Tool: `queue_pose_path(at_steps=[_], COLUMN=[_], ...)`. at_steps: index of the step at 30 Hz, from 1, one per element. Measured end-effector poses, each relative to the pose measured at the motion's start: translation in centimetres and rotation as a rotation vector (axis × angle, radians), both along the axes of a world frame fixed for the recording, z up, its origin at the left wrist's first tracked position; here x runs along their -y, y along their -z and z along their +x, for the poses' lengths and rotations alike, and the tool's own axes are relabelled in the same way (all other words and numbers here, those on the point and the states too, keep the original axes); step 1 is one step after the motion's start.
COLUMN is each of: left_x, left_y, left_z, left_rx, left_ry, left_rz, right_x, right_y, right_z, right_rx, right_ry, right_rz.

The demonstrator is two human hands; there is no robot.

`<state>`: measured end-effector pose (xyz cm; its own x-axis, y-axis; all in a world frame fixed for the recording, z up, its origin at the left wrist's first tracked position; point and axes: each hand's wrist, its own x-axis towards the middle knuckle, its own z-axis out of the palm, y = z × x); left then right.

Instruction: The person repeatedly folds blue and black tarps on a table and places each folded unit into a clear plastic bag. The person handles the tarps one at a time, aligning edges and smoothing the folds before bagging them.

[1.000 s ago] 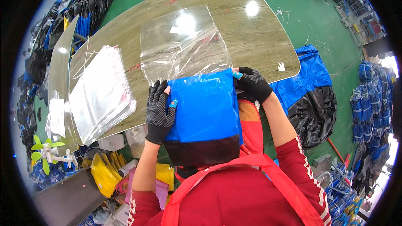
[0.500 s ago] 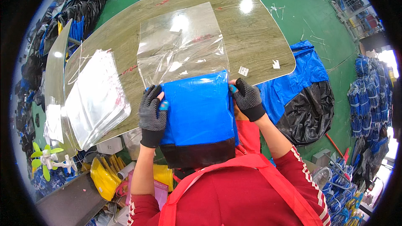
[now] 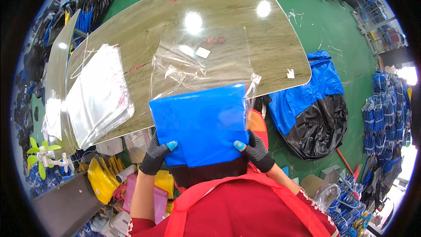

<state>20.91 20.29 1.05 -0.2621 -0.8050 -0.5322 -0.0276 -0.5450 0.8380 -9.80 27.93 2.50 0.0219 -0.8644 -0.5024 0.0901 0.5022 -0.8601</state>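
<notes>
A folded blue-and-black plastic-like sheet (image 3: 199, 123) lies in front of me, its black strip nearest my body. A clear plastic bag (image 3: 228, 61) extends from its far edge onto the table, and its film also shows along the sheet's right side. My left hand (image 3: 156, 154), in a black dotted glove with bare fingertips, grips the sheet's left edge, thumb on top. On the right edge my right hand (image 3: 258, 152), gloved alike, holds it the same way. The other fingers of both hands are hidden underneath.
A wood-patterned table (image 3: 272, 39) spreads ahead, with a stack of clear bags (image 3: 101, 98) on its left. Another blue-and-black sheet (image 3: 315, 105) hangs low at the right. Yellow packages (image 3: 103, 180) and a small green fan (image 3: 42, 156) are at lower left.
Both hands have moved from the sheet's far corners down its sides toward me. The clear bag has shifted nearer, and a small white label now shows on the table beneath or on it.
</notes>
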Motion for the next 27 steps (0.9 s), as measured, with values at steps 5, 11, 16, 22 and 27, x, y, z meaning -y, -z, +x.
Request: queue_pose_path(at_steps=[5,11,16,22,27], left_x=[-1.7,2.3,1.9,-2.9,1.5], left_y=[4.3,5.5,3.7,2.0,3.3], left_z=[-2.6,-1.5,-3.6,-3.5,-1.6], left_rx=[0.378,0.254,0.664,0.541,-0.073], left_ry=[0.132,-0.150,0.049,0.036,-0.058], left_rz=[-0.180,-0.621,-0.821,-0.576,-0.097], right_x=[-1.2,-0.6,-2.2,-3.0,2.5], right_y=[1.3,3.4,2.8,2.2,3.1], right_z=[-3.9,-5.9,-4.7,-6.4,-6.9], right_rx=[-0.153,-0.137,-0.256,-0.332,0.097], right_ry=[0.004,0.027,0.011,-0.128,0.122], right_rz=[0.015,0.026,-0.059,-0.073,-0.005])
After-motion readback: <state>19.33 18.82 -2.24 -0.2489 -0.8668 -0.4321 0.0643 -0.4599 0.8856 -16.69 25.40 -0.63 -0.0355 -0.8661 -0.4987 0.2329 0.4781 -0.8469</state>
